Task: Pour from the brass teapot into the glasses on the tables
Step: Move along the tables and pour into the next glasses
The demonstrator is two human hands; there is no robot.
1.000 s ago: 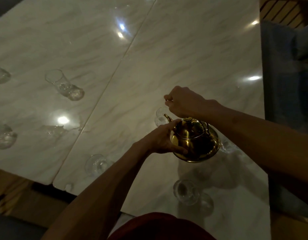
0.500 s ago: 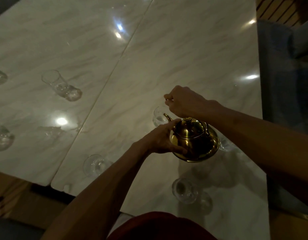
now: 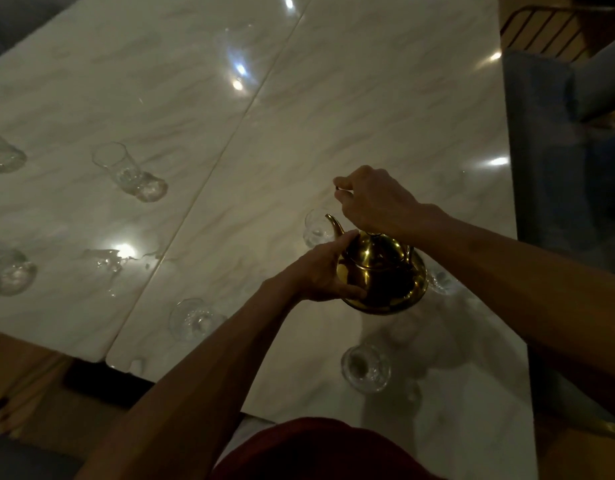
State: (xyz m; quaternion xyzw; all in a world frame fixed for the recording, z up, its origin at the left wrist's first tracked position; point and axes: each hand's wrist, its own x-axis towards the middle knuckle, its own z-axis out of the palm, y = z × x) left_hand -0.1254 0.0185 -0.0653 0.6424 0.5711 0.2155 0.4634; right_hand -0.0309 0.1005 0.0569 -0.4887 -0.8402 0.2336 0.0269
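**Over the near glass: steady the pot, tip slowly**

Above the right-hand white marble surface [image 3: 385, 109], a round polished brass teapot [image 3: 382, 275] hangs in the air, its curved spout aimed at a small clear glass tumbler [image 3: 316, 230] just beyond it. The right hand [image 3: 372, 199] has its grip closed in a fist around the thin raised handle, while the left hand [image 3: 320, 275] cups the pot's side, fingers pressed against the brass. Whether liquid is running yet, I cannot tell (the light is too dim).

To pour well, the spout tip wants to sit right over the rim, with the tilt coming from the right wrist and the left hand only guiding. A slow tilt suits such a narrow glass; a quick one would likely splash onto the marble. Another clear glass [image 3: 365, 372] waits near the person, one [image 3: 192, 318] stands by the seam, and several more sit on the left marble surface [image 3: 91, 81].
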